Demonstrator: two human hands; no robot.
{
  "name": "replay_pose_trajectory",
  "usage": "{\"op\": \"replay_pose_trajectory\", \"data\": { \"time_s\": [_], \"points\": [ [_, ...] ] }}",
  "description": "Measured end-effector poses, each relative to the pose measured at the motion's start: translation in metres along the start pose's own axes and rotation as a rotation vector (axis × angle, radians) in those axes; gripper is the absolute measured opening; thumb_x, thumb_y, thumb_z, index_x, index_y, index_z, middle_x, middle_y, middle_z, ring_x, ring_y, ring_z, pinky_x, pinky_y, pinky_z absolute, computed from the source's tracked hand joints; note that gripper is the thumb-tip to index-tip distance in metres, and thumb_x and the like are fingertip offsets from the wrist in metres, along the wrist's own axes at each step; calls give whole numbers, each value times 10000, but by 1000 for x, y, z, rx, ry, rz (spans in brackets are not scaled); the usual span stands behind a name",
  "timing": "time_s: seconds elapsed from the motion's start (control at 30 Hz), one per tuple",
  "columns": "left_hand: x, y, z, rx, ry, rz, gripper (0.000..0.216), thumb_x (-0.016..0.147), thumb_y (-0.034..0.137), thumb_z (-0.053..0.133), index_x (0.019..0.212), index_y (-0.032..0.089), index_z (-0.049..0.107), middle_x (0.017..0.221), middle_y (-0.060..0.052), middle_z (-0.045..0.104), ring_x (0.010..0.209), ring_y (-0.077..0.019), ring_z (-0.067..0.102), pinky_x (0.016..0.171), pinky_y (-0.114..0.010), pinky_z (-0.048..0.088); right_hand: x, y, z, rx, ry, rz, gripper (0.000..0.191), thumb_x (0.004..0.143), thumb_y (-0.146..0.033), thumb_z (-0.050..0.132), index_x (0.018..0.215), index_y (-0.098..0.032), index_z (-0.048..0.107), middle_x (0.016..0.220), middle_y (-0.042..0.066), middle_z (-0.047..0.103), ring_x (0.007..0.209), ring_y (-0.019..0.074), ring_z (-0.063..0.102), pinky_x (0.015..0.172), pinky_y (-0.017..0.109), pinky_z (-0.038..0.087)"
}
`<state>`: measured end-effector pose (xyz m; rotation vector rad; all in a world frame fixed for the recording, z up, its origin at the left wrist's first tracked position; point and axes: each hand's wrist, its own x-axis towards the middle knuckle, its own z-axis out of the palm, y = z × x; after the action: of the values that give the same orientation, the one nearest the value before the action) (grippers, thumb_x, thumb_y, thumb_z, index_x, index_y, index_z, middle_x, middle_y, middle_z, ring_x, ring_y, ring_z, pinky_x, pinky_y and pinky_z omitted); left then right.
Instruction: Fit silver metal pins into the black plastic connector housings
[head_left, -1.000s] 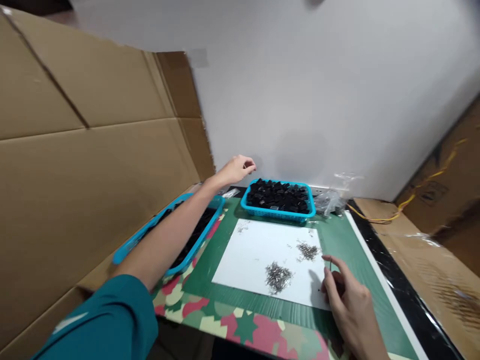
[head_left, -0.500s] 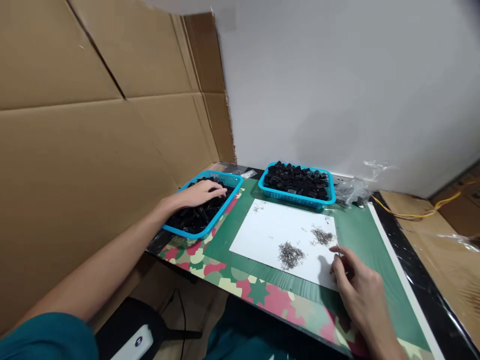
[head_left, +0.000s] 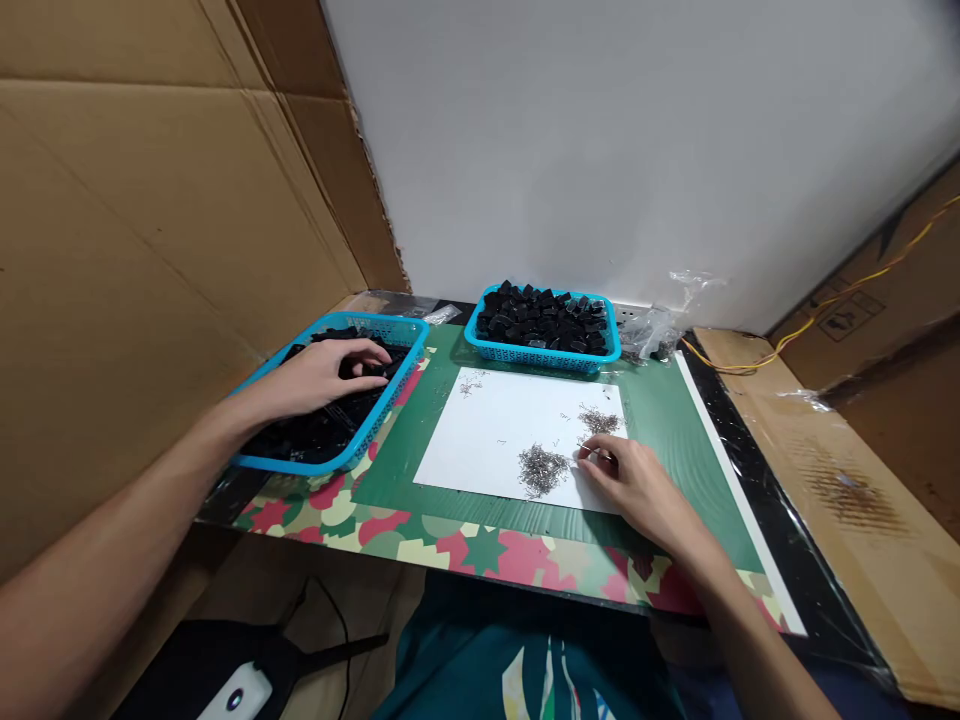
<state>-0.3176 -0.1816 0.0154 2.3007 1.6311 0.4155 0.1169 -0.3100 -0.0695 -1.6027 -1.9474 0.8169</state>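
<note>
My left hand point(head_left: 326, 375) reaches into the left blue basket point(head_left: 360, 440), which holds long black plastic pieces point(head_left: 315, 430). Its thumb and fingers curl around a black piece, mostly hidden among the others. Over the right edge of the white sheet point(head_left: 472, 430), my right hand point(head_left: 626, 480) pinches with thumb and forefinger; something thin and small shows at the tips, too fine to name. Close to these fingertips lie a larger pile of tiny metal pins point(head_left: 541, 470) and a smaller pin pile point(head_left: 600, 418).
A second blue basket point(head_left: 540, 355) heaped with black caps stands at the back. Beside it lies a clear plastic bag point(head_left: 649, 335). Few pins point(head_left: 471, 382) are scattered at the sheet's far left corner. Cardboard point(head_left: 150, 230) walls the left side; a yellow cable point(head_left: 795, 340) runs at right.
My left hand's fingers have gone from lying flat over the black pieces to curling among them. My right hand has moved left over the sheet, towards the pin piles. The view has shifted.
</note>
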Motion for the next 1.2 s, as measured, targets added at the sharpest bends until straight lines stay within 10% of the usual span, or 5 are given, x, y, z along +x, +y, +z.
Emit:
{"op": "replay_pose_trajectory", "data": {
  "time_s": [0.5,0.67,0.83,0.97,1.2],
  "points": [
    [4,26,-4,-411,907,229,361,899,546,757,941,189,784,816,4,742,692,-116,683,667,-248,511,11,-5,0,-95,-25,-51,141,1018,-237,467,915,-218,561,897,48,672,772,193,591,670,297,377],
    [-7,107,30,-705,766,279,276,1018,455,638,1105,204,712,634,38,589,435,-82,528,417,-232,386,17,-6,-15,-271,-128,-190,165,1019,-169,465,886,-209,555,954,73,655,791,189,566,678,305,367],
    [5,167,93,-717,389,268,215,974,349,680,1161,244,692,1063,-38,705,702,-113,635,589,-238,502,42,-10,-37,-304,-280,-236,195,927,-90,550,770,-200,587,793,55,650,672,169,509,604,311,310],
    [33,180,134,-703,59,318,200,939,315,674,1084,190,735,1041,-61,741,909,-178,647,781,-284,515,65,-14,-50,-233,-429,-263,172,894,-100,563,761,-193,619,772,42,664,700,174,529,636,298,356],
    [27,173,161,-931,-19,120,317,951,468,665,899,161,728,672,11,571,618,-126,495,582,-263,372,66,0,-48,59,-376,-245,216,1014,-328,536,856,-187,578,770,-2,560,690,148,424,620,280,347]
  ]
}}
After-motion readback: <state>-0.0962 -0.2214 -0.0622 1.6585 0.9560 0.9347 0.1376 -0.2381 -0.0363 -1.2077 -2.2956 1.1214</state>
